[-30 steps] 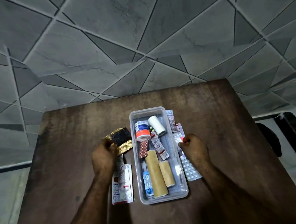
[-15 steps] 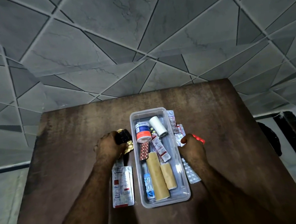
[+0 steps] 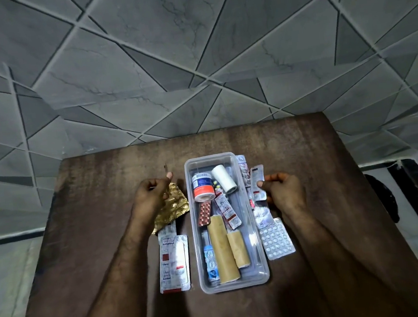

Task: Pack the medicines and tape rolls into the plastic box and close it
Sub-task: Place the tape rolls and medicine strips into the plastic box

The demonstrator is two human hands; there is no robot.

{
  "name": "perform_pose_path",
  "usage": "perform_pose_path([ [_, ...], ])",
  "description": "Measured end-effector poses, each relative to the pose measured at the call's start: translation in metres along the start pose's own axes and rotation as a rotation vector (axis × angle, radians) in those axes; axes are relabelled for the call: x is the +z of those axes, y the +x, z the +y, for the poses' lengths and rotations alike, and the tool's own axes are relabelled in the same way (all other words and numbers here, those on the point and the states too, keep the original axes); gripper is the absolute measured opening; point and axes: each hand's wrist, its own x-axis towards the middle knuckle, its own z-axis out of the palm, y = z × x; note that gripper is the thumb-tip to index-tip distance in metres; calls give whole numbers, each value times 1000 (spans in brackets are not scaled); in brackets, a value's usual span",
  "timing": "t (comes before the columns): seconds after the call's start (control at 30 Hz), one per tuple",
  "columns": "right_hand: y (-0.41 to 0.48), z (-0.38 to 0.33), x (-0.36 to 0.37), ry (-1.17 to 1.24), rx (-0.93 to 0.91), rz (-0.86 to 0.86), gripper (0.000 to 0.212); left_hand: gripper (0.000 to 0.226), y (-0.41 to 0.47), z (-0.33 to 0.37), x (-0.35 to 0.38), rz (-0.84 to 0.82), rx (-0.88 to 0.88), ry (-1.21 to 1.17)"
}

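A clear plastic box (image 3: 264, 268) stands open mid-table. It holds an orange-and-white tape roll (image 3: 202, 187), a white roll (image 3: 224, 178), two tan rolls (image 3: 223, 249), a red pill strip (image 3: 204, 213) and a blue tube (image 3: 211, 263). My left hand (image 3: 151, 198), left of the box, pinches a thin dark strip (image 3: 166, 169) seen edge-on, above a gold foil strip (image 3: 175, 207) lying on the table. My right hand (image 3: 284, 192), right of the box, holds a silver blister strip (image 3: 257, 183) upright. I see no lid.
White medicine packs (image 3: 173, 261) lie left of the box. A silver blister sheet (image 3: 277, 241) and more strips (image 3: 262, 214) lie along its right side. The brown table (image 3: 94, 220) ends at a tiled wall behind. A dark object (image 3: 382, 192) sits off the right edge.
My left hand has lifted the dark strip off the gold foil, which stays on the table. My right hand has raised a silver blister strip from the pile beside the box.
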Motion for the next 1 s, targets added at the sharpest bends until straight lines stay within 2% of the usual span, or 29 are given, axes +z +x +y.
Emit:
perform_pose_path([
  [0.17,-7,-35,19,-7,-135,-26,11,37,-13,26,16,-127,-67,-162],
  [0.27,-6,-43,37,-99,-202,-42,15,31,-16,34,27,-189,-106,-161],
  [0.43,-1,-42,59,-336,-242,-29,13,20,-15,34,52,-199,-119,80],
  [0.67,5,-42,75,-494,-237,-1,10,34,-3,28,76,70,52,621],
  [0.8,8,-40,78,-557,-271,6,14,39,-6,26,81,111,78,775],
  [1.0,7,-37,73,-608,-350,-9,14,47,-11,27,81,59,207,908],
])
